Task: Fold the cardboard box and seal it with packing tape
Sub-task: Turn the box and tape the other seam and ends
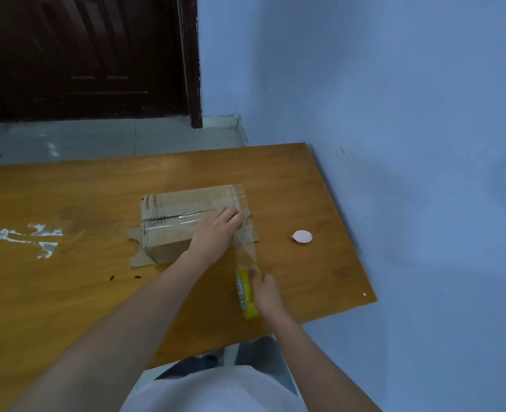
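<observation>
Yellow marks the nearest thing on the wooden counter (67, 292): the roll of packing tape (246, 292), standing on edge close to the near edge toward the right end. The right hand (266, 289) has its grip closed round the roll, thumb on the rim. A clear strip of tape (245, 248) runs up from the roll to the cardboard box (186, 215), which lies farther in, about midway between the near and far edges and right of the counter's middle. The box looks flattened, with a strip of glossy tape along its centre seam, and its loose flaps stick out at its near-left and right sides. The left hand (216, 230) lies on the right part of the box, fingers straight and pressing the tape down where the strip meets the cardboard; its grip is not closed on anything. To the right of the box, near the counter's right edge, rests a small pink oval object (302, 236). White patches of residue (31, 237) show on the counter's left part.
</observation>
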Tool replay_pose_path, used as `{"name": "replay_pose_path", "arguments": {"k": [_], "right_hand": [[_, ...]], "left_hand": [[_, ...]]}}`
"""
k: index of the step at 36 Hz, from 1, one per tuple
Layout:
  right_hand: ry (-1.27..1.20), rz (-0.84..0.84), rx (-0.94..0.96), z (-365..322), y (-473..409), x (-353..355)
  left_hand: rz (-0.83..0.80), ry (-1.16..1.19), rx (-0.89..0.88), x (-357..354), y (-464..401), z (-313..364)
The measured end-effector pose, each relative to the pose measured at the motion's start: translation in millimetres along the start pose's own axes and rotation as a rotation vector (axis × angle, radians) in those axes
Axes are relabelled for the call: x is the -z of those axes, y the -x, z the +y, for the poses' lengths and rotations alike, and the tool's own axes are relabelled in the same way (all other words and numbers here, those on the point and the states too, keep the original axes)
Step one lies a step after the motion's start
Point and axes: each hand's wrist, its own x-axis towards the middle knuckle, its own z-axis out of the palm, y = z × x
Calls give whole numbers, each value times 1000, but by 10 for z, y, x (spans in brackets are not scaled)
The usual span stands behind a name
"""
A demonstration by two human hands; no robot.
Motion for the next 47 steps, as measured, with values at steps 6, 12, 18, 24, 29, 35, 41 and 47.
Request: {"name": "replay_pose_path", "arguments": {"k": [6, 12, 18, 24, 29, 35, 41, 47], "right_hand": [[72, -39, 10, -40, -38, -15], [157, -82, 47, 24, -48, 34], [77, -93, -132, -28, -148, 43], [-32, 145, -141, -150, -462, 292], [392, 409, -19, -169, -927, 782], [876, 185, 54, 37, -1224, 1169], [1039, 205, 228, 72, -1270, 1253], [675, 129, 353, -43, -1000, 1086]], "left_hand": [[-7, -19, 34, -9, 240, 56], [-294, -194, 76, -69, 441, 120], [-366, -251, 156, -114, 420, 163], [-372, -214, 184, -104, 390, 173], [-377, -183, 189, -89, 401, 168], [-388, -195, 187, -96, 396, 164], [-395, -198, 188, -86, 401, 157], [-399, -205, 189, -79, 393, 158]]}}
